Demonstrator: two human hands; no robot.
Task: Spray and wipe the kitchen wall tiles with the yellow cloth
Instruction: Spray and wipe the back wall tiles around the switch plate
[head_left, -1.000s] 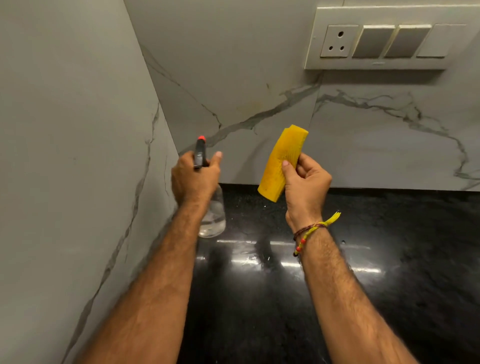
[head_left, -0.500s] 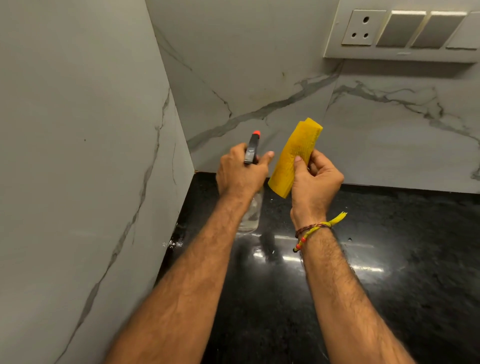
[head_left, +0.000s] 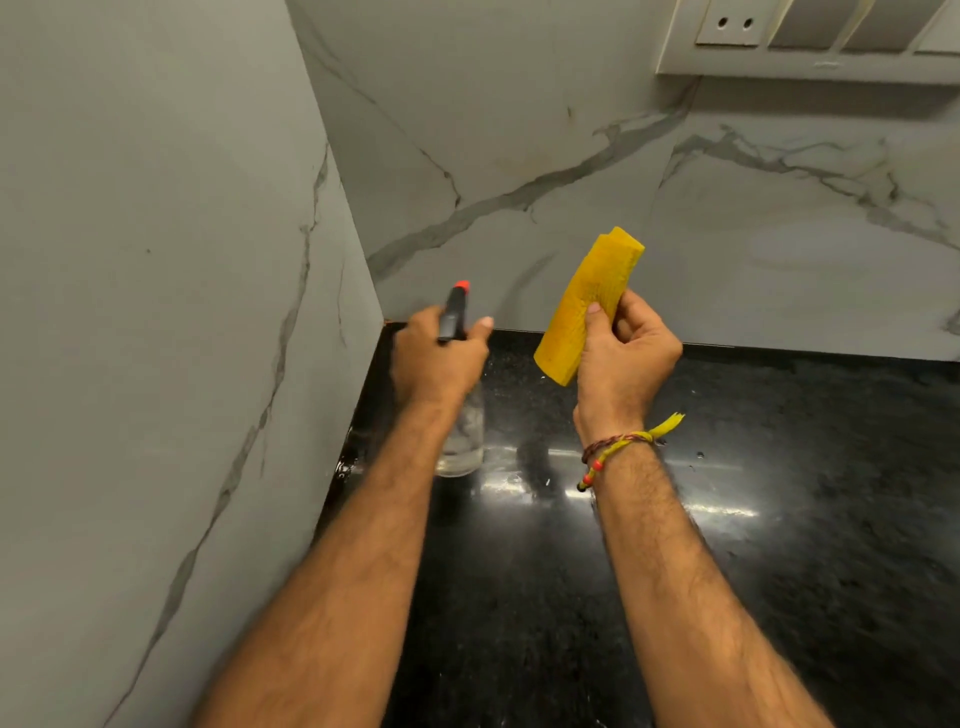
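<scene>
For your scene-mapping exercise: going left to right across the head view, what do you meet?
Grey marble-veined side wall → left hand gripping the clear spray bottle with black, red-tipped nozzle → folded yellow cloth → right hand holding it → cream switch panel.

We note two grey marble-veined walls (head_left: 519, 130) meeting at a corner on the left. A polished black stone counter (head_left: 779, 519) abuts both, reflecting overhead light. A cream switch panel (head_left: 810, 39) sits top right.
</scene>
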